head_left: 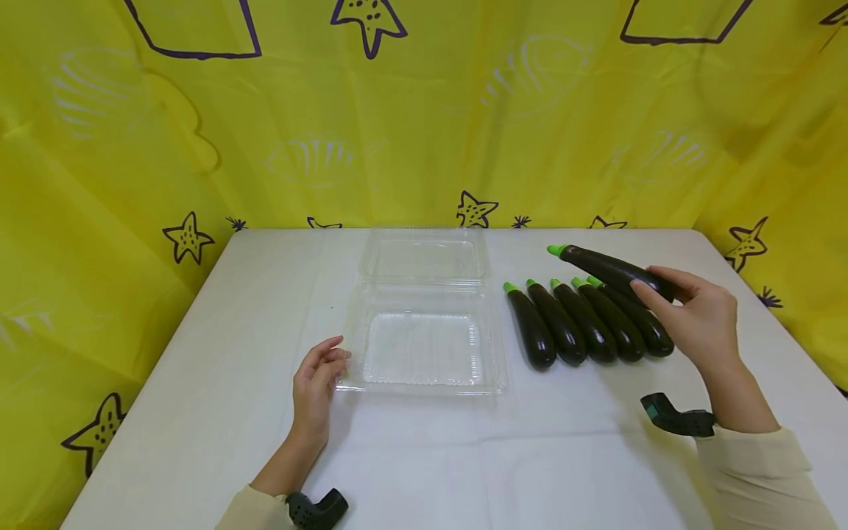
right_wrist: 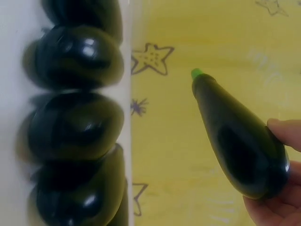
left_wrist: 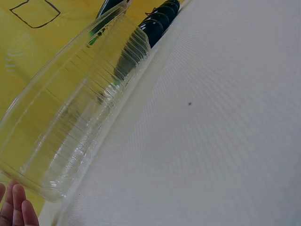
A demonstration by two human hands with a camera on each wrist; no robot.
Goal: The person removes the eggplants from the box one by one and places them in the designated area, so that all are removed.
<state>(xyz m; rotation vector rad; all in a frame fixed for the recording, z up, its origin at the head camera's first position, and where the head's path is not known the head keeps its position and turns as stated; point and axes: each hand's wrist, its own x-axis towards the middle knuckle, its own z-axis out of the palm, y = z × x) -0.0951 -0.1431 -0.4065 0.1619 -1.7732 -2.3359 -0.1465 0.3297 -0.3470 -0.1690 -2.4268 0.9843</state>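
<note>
My right hand point(head_left: 705, 316) grips a dark eggplant point(head_left: 609, 269) by its thick end, holding it above the table with the green tip pointing left. In the right wrist view the same eggplant point(right_wrist: 235, 136) shows between thumb and fingers. Several more eggplants point(head_left: 559, 324) lie side by side in a slanted row below it. A clear plastic clamshell box point(head_left: 358, 331) lies unfolded in the middle, its lid point(head_left: 424, 258) toward the back. At the box's left front corner is my left hand point(head_left: 316, 386), fingers slightly bent and near its rim; whether they pinch it is unclear.
The white-covered table point(head_left: 252, 353) ends at a yellow curtain point(head_left: 411, 118) with star and fish drawings, which also runs along both sides. A black wrist device point(head_left: 318, 509) sits on the left wrist and another point(head_left: 676, 418) on the right.
</note>
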